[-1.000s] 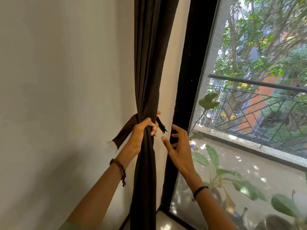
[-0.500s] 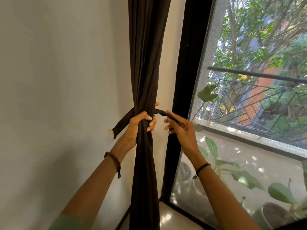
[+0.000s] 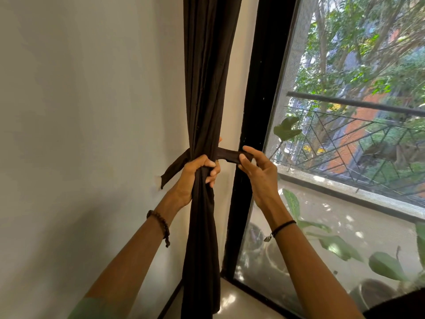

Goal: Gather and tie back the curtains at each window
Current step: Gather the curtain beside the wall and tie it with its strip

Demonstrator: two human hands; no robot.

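Observation:
A dark brown curtain [image 3: 207, 88] hangs gathered into a narrow bunch beside the black window frame [image 3: 259, 88]. My left hand [image 3: 195, 173] is wrapped tightly around the bunch at mid height. A matching fabric tie-back strap [image 3: 230, 156] runs behind the curtain; its left part [image 3: 174, 168] slants down to a fixing point on the wall. My right hand [image 3: 257, 171] pinches the strap's free right end between thumb and fingers, holding it out level to the right of the curtain.
A white wall [image 3: 80, 134] fills the left. Right of the frame is the window glass [image 3: 345, 157], with a balcony railing [image 3: 358, 104], potted plants [image 3: 379, 268] and trees outside. A strip of light floor [image 3: 230, 300] shows at the bottom.
My right hand reached in open, took hold of the strap's loose end and pulled it out level to the right. My left hand kept its grip on the bunched curtain.

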